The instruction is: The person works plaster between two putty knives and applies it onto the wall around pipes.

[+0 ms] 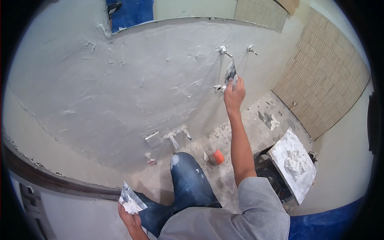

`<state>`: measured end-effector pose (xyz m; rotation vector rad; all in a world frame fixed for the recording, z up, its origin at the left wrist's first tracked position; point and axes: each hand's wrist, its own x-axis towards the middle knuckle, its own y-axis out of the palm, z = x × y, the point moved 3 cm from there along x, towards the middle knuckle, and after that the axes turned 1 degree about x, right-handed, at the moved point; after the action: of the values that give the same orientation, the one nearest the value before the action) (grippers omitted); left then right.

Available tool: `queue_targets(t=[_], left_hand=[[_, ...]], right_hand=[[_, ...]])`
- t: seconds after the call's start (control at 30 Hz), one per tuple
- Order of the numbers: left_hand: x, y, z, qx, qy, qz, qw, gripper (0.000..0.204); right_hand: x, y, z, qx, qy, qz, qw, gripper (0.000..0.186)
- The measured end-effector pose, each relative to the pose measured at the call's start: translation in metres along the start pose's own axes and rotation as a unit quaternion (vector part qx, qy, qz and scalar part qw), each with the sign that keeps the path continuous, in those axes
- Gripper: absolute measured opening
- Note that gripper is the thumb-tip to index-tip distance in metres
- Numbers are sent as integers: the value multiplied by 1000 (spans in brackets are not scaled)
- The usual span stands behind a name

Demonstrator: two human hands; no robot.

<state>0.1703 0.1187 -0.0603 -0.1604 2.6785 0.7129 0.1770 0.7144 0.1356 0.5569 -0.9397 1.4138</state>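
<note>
My right hand (235,96) is closed on a putty knife (231,74), its blade smeared with white filler and reaching up beside a pipe stub (225,52) in the wall. Just left of that hand, a lower pipe opening (217,88) has white filler around it. Down at the lower left, my left hand (129,218) grips a flat metal filler blade (130,196) with a lump of white filler (133,207) on it. Grey-white plaster with scraped ridges covers the wall (140,80).
White filler (297,164) is heaped on a board (306,185) over a dark crate (272,178) at right. Another pipe stub (252,49) sticks out to the right. An orange object (218,157) lies on the floor. Beyond stands a tan tiled panel (320,80). A wall box (153,139) sits low.
</note>
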Motion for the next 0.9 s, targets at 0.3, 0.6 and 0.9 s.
queue_targets(t=[0.3, 0.6, 0.9], left_hand=[[4, -14, 6, -19, -6, -19, 1000, 40], [8, -12, 15, 1, -28, -6, 1000, 38], [-7, 28, 9, -3, -16, 34, 999, 31]], right_hand=[[27, 29, -17, -65, -3, -32, 997, 36], [-32, 54, 49, -115, -76, -3, 990, 47], [-9, 15, -24, -22, 38, -33, 998, 33]])
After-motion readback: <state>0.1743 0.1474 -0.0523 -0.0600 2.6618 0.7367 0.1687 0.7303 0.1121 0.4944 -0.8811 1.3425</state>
